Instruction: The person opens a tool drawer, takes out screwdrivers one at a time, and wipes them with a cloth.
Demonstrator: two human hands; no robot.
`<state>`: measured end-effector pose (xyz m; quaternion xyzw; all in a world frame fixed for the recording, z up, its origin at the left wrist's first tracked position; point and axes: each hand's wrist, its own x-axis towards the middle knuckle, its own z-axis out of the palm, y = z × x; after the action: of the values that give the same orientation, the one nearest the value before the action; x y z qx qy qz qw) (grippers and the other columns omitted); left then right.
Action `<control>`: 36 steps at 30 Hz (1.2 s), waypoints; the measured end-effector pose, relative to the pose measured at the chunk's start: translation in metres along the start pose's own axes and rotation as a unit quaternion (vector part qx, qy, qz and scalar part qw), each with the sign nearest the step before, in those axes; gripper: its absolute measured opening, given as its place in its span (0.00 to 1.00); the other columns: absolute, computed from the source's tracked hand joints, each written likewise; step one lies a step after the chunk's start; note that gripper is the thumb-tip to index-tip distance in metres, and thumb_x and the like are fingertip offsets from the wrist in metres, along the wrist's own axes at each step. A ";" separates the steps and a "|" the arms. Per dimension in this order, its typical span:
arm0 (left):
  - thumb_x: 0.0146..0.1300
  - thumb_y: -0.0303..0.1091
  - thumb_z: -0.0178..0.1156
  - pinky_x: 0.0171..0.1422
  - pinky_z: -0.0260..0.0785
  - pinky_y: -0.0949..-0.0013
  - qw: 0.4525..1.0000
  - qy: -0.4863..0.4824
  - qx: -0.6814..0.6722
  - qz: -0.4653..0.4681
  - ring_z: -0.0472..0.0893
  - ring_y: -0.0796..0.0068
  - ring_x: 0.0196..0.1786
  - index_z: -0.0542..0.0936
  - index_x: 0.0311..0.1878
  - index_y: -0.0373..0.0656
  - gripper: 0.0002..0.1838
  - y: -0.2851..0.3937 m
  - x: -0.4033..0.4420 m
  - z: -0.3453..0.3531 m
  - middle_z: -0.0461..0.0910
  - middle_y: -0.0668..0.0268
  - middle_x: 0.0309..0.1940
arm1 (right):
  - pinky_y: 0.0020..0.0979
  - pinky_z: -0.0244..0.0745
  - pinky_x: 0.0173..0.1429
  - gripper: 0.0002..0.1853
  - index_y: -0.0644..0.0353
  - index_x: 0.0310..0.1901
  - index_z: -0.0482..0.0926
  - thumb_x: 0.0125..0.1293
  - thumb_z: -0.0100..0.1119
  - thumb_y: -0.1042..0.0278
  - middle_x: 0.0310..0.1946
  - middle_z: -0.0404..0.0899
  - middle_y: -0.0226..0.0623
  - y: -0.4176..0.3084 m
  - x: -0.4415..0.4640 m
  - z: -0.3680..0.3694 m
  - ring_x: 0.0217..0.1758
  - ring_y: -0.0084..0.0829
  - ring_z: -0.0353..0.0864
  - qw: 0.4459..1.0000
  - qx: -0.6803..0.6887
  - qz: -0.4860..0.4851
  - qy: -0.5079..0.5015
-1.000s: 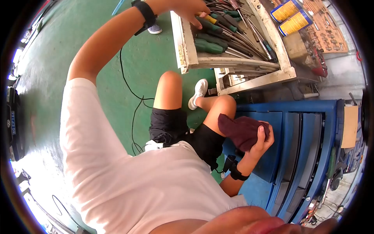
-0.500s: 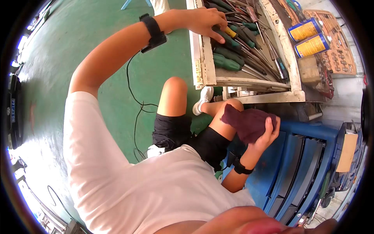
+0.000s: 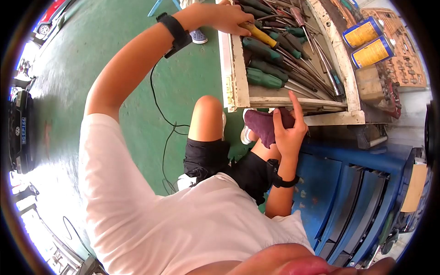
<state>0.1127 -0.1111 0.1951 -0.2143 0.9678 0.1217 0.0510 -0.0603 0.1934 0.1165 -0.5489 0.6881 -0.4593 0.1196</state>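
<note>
My left hand reaches over the edge of a drawer, its fingers closed at the end of a yellow-handled screwdriver. The screwdriver lies among the others, its shaft partly hidden. Green-handled screwdrivers lie closest to the drawer's near side. In front of the drawer, my right hand holds a dark maroon cloth that hangs to the left. Its index finger points up, off the cloth; the thumb lies against the cloth.
The white, worn drawer is full of screwdrivers. Two blue-and-yellow cans stand on the top at right, beside an orange tool tray. A blue cabinet is at my right. A black cable crosses the green floor. Another person's shoe shows beyond.
My left hand has shifted slightly left, from the green handles to the yellow handle, which shows more. My right hand has moved up and left with the cloth, its index finger now extended.
</note>
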 end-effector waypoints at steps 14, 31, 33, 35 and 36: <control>0.72 0.44 0.60 0.63 0.68 0.53 0.987 0.111 -0.069 0.089 0.75 0.48 0.58 0.74 0.63 0.39 0.24 -0.030 0.030 -0.003 0.75 0.50 0.53 | 0.39 0.76 0.31 0.26 0.46 0.62 0.80 0.59 0.68 0.62 0.28 0.85 0.43 0.021 0.000 0.001 0.24 0.46 0.82 0.998 -0.040 -0.048 0.010; 0.65 0.35 0.64 0.54 0.72 0.55 0.988 0.045 -0.117 0.093 0.80 0.51 0.50 0.76 0.58 0.37 0.21 0.018 0.023 -0.018 0.80 0.49 0.44 | 0.36 0.77 0.34 0.27 0.47 0.63 0.79 0.61 0.70 0.63 0.25 0.82 0.41 0.012 -0.003 0.001 0.25 0.40 0.82 0.999 0.034 -0.025 0.016; 0.64 0.33 0.64 0.55 0.72 0.56 0.984 0.065 -0.111 0.122 0.80 0.51 0.51 0.76 0.57 0.37 0.19 0.008 0.014 -0.028 0.79 0.50 0.44 | 0.36 0.77 0.34 0.27 0.47 0.63 0.79 0.61 0.70 0.63 0.25 0.82 0.41 0.013 0.000 0.001 0.25 0.40 0.83 0.997 0.034 -0.056 0.027; 0.64 0.27 0.61 0.53 0.71 0.55 0.979 0.110 -0.108 0.135 0.80 0.50 0.49 0.74 0.53 0.36 0.15 0.010 -0.004 -0.039 0.79 0.50 0.44 | 0.36 0.77 0.35 0.27 0.48 0.63 0.79 0.61 0.70 0.64 0.25 0.82 0.41 0.007 0.001 -0.006 0.26 0.40 0.83 0.999 0.016 -0.034 0.006; 0.64 0.27 0.61 0.53 0.71 0.55 0.979 0.111 -0.107 0.134 0.80 0.50 0.49 0.74 0.53 0.36 0.15 0.015 -0.014 -0.044 0.79 0.50 0.44 | 0.36 0.77 0.35 0.27 0.49 0.63 0.79 0.61 0.70 0.64 0.25 0.83 0.41 0.003 0.001 -0.008 0.26 0.40 0.84 1.000 0.001 0.002 -0.022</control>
<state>0.1168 -0.1039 0.2424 -0.0994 0.9688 0.2054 -0.0970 -0.0678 0.1966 0.1183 -0.5578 0.6859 -0.4471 0.1361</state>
